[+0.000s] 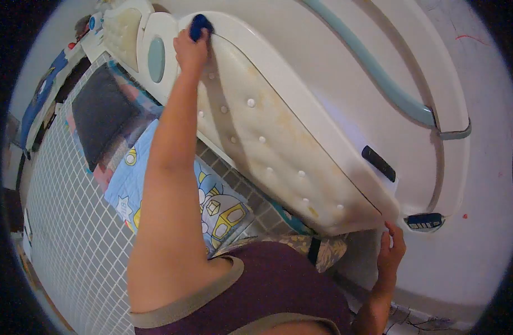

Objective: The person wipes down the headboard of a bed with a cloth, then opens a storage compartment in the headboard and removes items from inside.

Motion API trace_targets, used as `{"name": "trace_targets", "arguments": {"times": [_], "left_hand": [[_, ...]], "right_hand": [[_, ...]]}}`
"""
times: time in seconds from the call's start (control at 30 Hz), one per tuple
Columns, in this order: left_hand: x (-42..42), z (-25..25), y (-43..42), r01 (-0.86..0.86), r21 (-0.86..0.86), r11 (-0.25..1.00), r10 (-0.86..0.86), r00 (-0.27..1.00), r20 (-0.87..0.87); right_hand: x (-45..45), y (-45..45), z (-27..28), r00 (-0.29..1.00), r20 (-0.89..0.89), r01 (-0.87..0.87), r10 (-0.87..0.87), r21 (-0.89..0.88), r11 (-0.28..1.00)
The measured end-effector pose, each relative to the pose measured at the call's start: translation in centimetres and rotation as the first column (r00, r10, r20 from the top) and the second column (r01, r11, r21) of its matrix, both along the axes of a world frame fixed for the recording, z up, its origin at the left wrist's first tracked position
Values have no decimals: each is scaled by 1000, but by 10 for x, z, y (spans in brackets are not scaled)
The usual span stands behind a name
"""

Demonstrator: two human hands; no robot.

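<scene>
Beyond blurrily lettered pillow (222, 211), blue cloth (200, 26)

The cloth (200, 25) is navy, the bedsheet (72, 223) white-gridded grey.

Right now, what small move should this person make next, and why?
Perhaps slide the dark blue cloth along the white rim toward the near end: the left hand already holds it at the far end, the padded panel alongside shows yellowish patches, and the right hand, by the near corner, appears to hold nothing.
</scene>
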State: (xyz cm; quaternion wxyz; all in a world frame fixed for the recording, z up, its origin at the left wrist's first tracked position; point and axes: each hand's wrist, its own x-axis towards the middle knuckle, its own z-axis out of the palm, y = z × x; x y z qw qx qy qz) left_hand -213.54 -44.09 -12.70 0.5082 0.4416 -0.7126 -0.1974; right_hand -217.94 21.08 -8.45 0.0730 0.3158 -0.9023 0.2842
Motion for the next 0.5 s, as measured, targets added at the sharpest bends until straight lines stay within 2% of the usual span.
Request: {"name": "trace_targets", "arguments": {"times": [0.03, 0.1, 0.17, 0.2, 0.23, 0.27, 0.3, 0.33, 0.37, 0.4, 0.43, 0.47, 0.5], "left_hand": [[9, 3, -21, 237, 48, 970, -218, 944, -249], [15, -4, -28, 146, 110, 983, -108, 949, -297], [24, -23, -15, 209, 50, 977, -180, 922, -342], [28, -34, 3, 172, 3, 985, -158, 911, -381], [31, -65, -4, 162, 98, 982, -110, 907, -406], [39, -103, -11, 160, 113, 981, -99, 902, -419], [48, -122, 2, 25, 186, 982, 44, 932, -359], [58, -170, -14, 38, 298, 954, 78, 926, -369], [72, -186, -6, -13, 403, 915, 130, 955, -266], [79, -200, 5, -33, 520, 853, 204, 939, -276], [85, -199, 20, -63, 693, 718, 337, 903, -267], [91, -215, 11, 132, 793, 595, 387, 817, -427], [99, -246, -7, 347, 817, 460, 456, 697, -553]], "right_hand": [[-3, 2, -1, 1000, 8, 7, -7, 0, 1000], [-11, 6, -9, 999, 25, 21, -21, 0, 1000], [-18, 10, -23, 999, 37, -6, 6, -21, 1000], [-21, 11, -27, 999, 43, -20, 22, -27, 999], [-20, 7, -26, 998, 68, -13, 15, -28, 1000], [-14, -2, -28, 995, 95, -6, 9, -31, 999], [-13, -9, -29, 992, 123, -1, 6, -36, 999], [-13, -9, -33, 990, 138, -22, 23, -8, 1000], [-12, -6, -40, 988, 152, -40, 37, 18, 999], [-13, -5, -44, 985, 163, -54, 46, 44, 998], [-10, -8, -44, 980, 190, -63, 52, 50, 997], [-7, -12, -42, 976, 212, -69, 56, 56, 996], [-5, -16, -41, 971, 232, -71, 55, 59, 996]]}}
